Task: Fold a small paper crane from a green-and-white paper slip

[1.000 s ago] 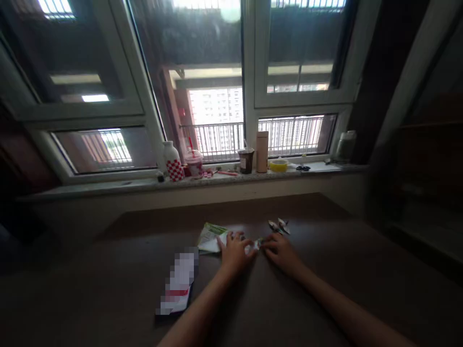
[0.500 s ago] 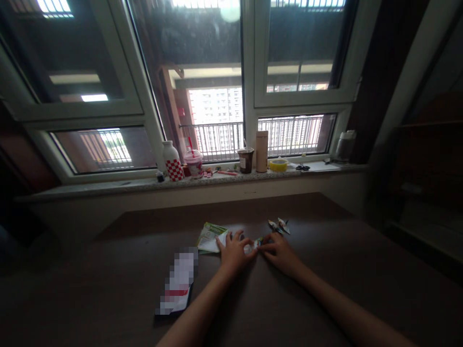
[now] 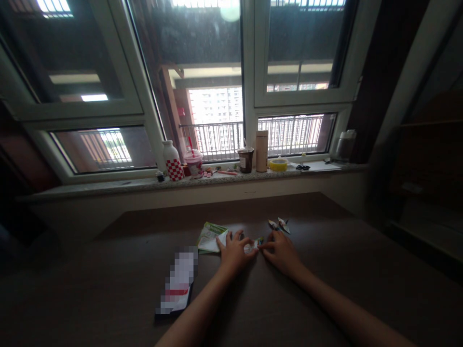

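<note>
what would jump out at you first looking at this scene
The two hands meeting on the dark table: the left hand and right hand press a small folded paper between their fingertips. Just beyond lie a green-and-white sheet by the left hand and two small folded paper shapes by the right. Behind, the bright windowsill holds a red-checked bottle and cups.

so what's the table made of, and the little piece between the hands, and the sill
Table: dark brown wood or wood-look laminate, matte, faint grain streaks. Piece between left hand and right hand: likely thin printed paper, white with coloured bits, folded small. Sill: pale speckled stone, perhaps granite.
</note>
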`<state>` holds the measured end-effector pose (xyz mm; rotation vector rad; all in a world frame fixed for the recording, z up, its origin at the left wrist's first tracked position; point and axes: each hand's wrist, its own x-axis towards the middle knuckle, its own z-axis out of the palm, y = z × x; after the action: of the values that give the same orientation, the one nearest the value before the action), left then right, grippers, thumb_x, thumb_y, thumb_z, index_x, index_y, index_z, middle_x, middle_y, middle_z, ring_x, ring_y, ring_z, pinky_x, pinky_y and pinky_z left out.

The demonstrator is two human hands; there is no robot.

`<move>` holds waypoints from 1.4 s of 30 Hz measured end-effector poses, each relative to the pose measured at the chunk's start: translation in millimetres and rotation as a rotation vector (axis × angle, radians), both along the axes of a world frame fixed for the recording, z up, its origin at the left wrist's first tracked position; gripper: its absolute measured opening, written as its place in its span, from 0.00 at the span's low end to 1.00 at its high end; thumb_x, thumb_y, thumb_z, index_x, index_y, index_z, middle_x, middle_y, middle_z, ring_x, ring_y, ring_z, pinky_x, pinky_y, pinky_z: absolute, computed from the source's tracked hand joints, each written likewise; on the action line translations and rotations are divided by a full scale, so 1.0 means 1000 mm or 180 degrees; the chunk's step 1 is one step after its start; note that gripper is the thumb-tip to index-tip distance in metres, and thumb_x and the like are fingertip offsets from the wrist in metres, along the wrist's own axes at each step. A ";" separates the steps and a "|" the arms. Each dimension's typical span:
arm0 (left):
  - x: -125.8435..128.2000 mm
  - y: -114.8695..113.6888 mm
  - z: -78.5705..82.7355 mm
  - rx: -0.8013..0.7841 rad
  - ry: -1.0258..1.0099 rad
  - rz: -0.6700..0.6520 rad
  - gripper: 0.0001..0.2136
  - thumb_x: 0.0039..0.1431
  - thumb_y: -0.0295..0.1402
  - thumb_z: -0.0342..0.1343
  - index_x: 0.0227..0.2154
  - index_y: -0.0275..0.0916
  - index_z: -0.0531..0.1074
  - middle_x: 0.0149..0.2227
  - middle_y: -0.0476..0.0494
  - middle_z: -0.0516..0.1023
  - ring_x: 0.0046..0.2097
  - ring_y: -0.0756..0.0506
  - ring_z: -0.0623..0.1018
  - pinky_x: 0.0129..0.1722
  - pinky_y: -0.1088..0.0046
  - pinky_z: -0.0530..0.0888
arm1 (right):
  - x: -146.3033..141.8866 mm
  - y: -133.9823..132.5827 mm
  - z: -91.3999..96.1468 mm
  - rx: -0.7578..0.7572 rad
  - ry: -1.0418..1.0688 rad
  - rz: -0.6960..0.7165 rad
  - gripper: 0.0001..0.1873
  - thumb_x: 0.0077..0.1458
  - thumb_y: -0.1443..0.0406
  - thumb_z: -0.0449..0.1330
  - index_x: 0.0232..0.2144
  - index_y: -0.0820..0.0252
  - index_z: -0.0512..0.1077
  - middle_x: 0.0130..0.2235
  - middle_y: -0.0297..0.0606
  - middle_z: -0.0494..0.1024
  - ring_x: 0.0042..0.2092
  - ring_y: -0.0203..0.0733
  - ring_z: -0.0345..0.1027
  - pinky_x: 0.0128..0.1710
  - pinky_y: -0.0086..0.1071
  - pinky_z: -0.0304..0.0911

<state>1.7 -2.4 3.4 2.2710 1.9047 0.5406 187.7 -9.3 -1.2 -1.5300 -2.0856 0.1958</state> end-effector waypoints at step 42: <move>0.001 -0.001 0.002 -0.0039 -0.0029 0.0004 0.14 0.54 0.52 0.57 0.42 0.59 0.78 0.63 0.52 0.68 0.67 0.30 0.56 0.60 0.28 0.39 | 0.010 0.013 -0.008 0.0287 -0.0075 -0.0331 0.13 0.58 0.66 0.58 0.42 0.49 0.81 0.46 0.44 0.72 0.52 0.49 0.62 0.54 0.41 0.61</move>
<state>2.3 -3.3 5.0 2.2560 1.9002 0.5369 197.4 3.4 -9.1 -1.5881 -1.9985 0.0451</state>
